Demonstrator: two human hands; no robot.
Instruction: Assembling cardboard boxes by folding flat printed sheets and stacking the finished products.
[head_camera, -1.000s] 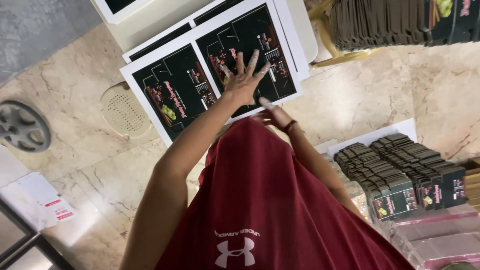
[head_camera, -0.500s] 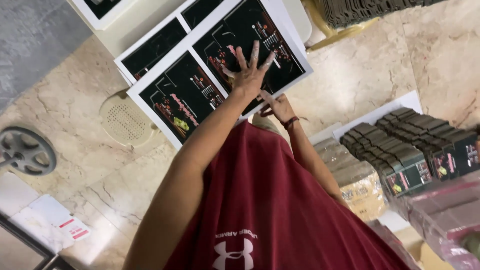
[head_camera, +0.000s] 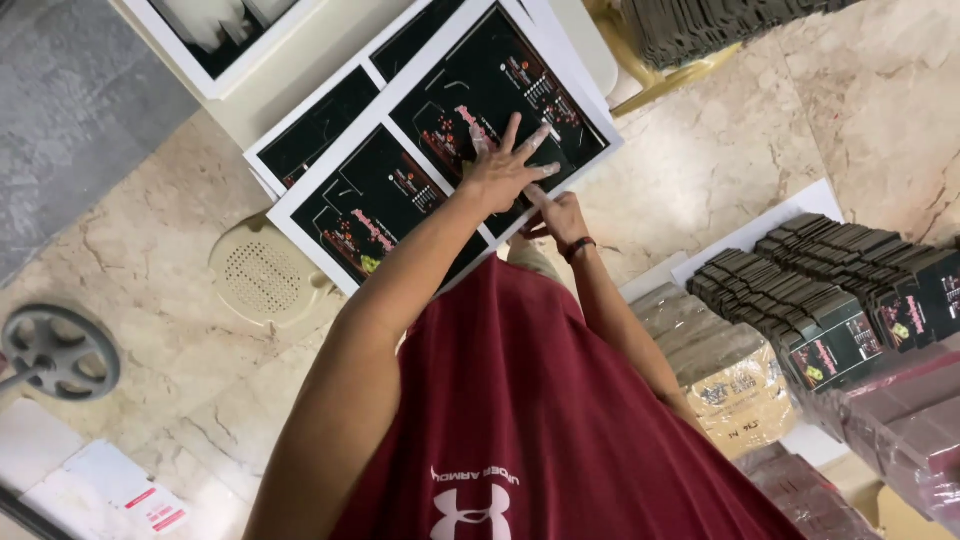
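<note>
Printed sheet, black with a white border and coloured carton layouts, lies topmost of at least two such sheets on the floor. Left hand presses flat on it, fingers spread, grasping nothing. Right hand, just below, pinches the sheet's near edge. Beyond the right hand: two rows of folded black cartons.

Beige veined marble floor meets a grey floor strip at upper left.

Glossy black printed card sheets; polished veined marble floor; matt red cloth shirt.
</note>
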